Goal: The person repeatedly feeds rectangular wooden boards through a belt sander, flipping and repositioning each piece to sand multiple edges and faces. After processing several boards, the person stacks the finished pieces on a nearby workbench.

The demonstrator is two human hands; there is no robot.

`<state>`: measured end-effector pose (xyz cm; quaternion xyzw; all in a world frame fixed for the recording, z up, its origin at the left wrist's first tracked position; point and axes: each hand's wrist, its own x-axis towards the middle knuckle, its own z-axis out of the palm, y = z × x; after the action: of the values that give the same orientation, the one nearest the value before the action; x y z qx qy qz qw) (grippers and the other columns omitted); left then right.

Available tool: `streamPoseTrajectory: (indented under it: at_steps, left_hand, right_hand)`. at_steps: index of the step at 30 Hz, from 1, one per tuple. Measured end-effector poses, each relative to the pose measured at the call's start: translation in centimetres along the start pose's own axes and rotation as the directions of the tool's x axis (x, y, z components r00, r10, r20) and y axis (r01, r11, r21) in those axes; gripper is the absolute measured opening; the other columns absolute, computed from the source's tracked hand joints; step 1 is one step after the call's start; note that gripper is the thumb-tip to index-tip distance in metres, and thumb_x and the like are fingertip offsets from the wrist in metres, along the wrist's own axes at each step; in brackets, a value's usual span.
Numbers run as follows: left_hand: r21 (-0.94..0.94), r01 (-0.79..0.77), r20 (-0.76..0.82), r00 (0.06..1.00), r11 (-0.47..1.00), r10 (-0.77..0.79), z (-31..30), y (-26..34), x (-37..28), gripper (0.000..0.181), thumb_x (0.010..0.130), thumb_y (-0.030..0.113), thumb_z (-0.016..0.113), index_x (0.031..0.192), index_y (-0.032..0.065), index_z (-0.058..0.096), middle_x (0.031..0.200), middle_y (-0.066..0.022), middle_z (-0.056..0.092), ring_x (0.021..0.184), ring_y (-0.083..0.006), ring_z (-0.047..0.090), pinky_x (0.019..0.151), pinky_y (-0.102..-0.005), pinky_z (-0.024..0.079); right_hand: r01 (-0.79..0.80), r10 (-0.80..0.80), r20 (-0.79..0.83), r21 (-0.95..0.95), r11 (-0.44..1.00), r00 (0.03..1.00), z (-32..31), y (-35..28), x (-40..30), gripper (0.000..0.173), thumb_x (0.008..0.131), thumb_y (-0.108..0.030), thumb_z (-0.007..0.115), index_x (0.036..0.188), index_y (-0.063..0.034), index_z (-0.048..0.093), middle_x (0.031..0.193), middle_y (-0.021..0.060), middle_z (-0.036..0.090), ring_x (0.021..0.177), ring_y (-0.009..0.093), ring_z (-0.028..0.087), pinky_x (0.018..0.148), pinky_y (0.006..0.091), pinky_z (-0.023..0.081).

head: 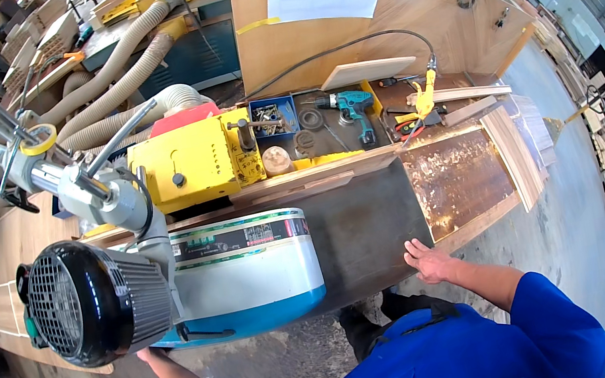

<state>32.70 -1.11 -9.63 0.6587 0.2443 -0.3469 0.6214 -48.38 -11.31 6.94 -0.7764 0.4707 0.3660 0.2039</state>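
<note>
My right hand (429, 261) lies with fingers spread at the near right edge of a dark flat worktable surface (368, 232). My left hand (144, 354) is mostly hidden behind the black and grey electric motor (100, 300); only the part by the wrist shows, so what it touches cannot be told. Between my hands is a power feeder with a white and blue housing (252, 280), carried by a metal arm and column (77, 183) at the left. Behind the housing stands a yellow machine guard (182, 161).
A teal cordless drill (355, 110), a blue box of metal parts (273, 116) and a yellow pendant tool (427, 97) lie behind. Wooden strips (508, 152) rest at the right end. A wooden panel (28, 268) extends left, and ribbed hoses (118, 75) run behind.
</note>
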Motion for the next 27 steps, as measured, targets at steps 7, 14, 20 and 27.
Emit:
streamPoseTrajectory:
  at_steps: [7, 14, 20, 27]
  left_hand:
    - [0.069, 0.007, -0.033, 0.999, 0.998, -0.005, -2.0, 1.9, 2.8, 0.024, 0.094, 0.030, 0.060, 0.101, 0.0072, 0.059, 0.094, -0.0085, 0.065, 0.080, -0.0270, 0.064, 0.060, -0.0456, 0.053]
    - [0.162, -0.077, -0.179, 0.978, 0.984, 0.106, 0.3, 1.6, -1.4, 0.026, 0.090, 0.033, 0.067, 0.088, 0.0085, 0.059, 0.066, -0.0029, 0.055, 0.039, -0.0145, 0.039, 0.042, -0.0304, 0.043]
    - [0.142, -0.016, -0.147, 0.989, 0.990, 0.037, -4.0, 0.3, -0.9, 0.025, 0.093, 0.034, 0.065, 0.102, 0.0106, 0.063, 0.086, -0.0037, 0.064, 0.065, -0.0194, 0.059, 0.050, -0.0343, 0.047]
    - [0.220, -0.072, 0.137, 0.990, 0.973, 0.042, -4.5, -7.9, -10.7, 0.015, 0.095, 0.022, 0.060, 0.106, 0.0120, 0.059, 0.079, -0.0050, 0.060, 0.066, -0.0220, 0.058, 0.055, -0.0390, 0.049]
  right_hand:
    - [-0.009, 0.009, 0.022, 0.016, 1.000, 1.000, -0.9, -0.6, -0.1, 0.071, 0.089, -0.031, 0.060, 0.148, -0.0062, 0.030, 0.160, 0.0173, 0.011, 0.148, 0.034, 0.015, 0.107, 0.0499, 0.040]
    - [-0.044, 0.040, 0.061, 0.065, 0.997, 0.997, -1.2, -1.3, -0.5, 0.076, 0.087, -0.036, 0.060, 0.148, -0.0024, 0.029, 0.160, 0.0202, 0.010, 0.148, 0.035, 0.013, 0.110, 0.0482, 0.037]
    - [-0.015, 0.011, 0.048, 0.076, 0.997, 0.999, -1.4, -0.8, 0.0, 0.082, 0.086, -0.043, 0.060, 0.148, -0.0001, 0.028, 0.159, 0.0223, 0.009, 0.148, 0.037, 0.012, 0.112, 0.0470, 0.035]
    - [0.035, -0.035, 0.001, 0.116, 0.993, 0.999, -0.5, -0.2, -0.2, 0.085, 0.084, -0.043, 0.061, 0.147, 0.0030, 0.027, 0.158, 0.0255, 0.008, 0.147, 0.041, 0.011, 0.111, 0.0481, 0.036]
